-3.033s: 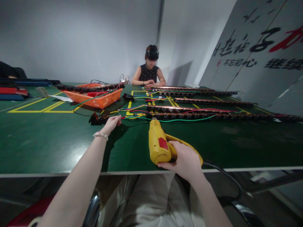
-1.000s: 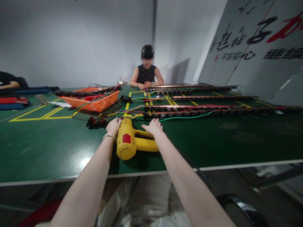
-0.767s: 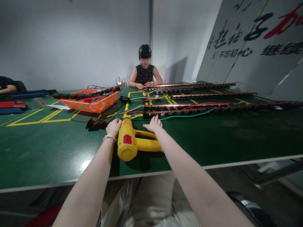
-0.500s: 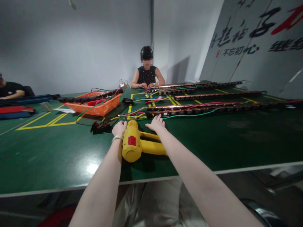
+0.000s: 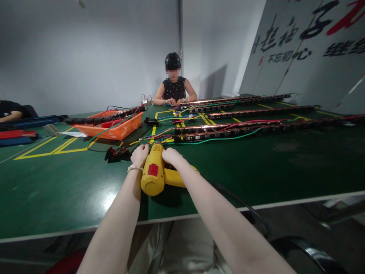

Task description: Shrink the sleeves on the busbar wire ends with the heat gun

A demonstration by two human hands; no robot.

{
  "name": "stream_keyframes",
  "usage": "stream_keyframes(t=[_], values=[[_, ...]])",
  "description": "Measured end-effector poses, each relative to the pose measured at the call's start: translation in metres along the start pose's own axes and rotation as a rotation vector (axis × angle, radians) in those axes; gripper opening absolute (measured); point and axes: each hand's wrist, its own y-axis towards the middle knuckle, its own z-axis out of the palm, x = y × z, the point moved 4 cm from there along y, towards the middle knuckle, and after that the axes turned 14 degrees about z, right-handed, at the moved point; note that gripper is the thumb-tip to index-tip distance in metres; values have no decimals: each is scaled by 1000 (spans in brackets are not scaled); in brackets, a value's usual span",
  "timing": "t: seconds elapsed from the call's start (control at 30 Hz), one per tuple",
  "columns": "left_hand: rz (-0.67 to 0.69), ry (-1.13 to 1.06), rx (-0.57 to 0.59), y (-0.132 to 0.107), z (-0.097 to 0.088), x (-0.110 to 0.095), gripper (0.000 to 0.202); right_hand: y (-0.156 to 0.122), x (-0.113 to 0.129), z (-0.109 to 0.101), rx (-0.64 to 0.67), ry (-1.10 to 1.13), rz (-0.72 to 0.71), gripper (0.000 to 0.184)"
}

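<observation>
A yellow heat gun [image 5: 152,179] lies on the green table [image 5: 71,190], its barrel pointing away from me and its handle running right under my forearm. My left hand [image 5: 139,155] is closed just left of the barrel's far end. On the other side, my right hand [image 5: 172,156] has its fingers curled in close against the barrel. Whatever the two hands pinch is hidden by the heat gun. Past them lie loose coloured wire ends [image 5: 155,136] leading from a long black strip assembly [image 5: 216,133] with copper-coloured faces.
An orange basket [image 5: 114,131] stands at the left with a strip assembly across it. Beside my left hand are dark connectors [image 5: 116,153]. More strips [image 5: 262,113] lie at the right. A co-worker [image 5: 174,89] sits opposite. A black cord [image 5: 236,198] crosses the table's front edge.
My right hand has drawn back left from the strip assembly to the heat gun's barrel, and its spread fingers have closed. The left hand stays closed in about the same place.
</observation>
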Motion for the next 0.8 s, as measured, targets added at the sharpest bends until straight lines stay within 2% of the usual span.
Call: stream_keyframes(t=[0.2, 0.37, 0.6, 0.8], values=[[30, -82, -45, 2, 1, 6, 46, -6, -7, 2, -17, -5, -74, 35], [19, -233, -145, 6, 4, 16, 40, -12, -17, -6, -19, -31, -102, 35], [-18, -537, -319, 16, 14, 29, 29, -7, -62, -30, 34, -105, -16, 33], [-13, -688, -348, 17, 17, 32, 24, -12, -94, -52, 19, -152, 62, 32]])
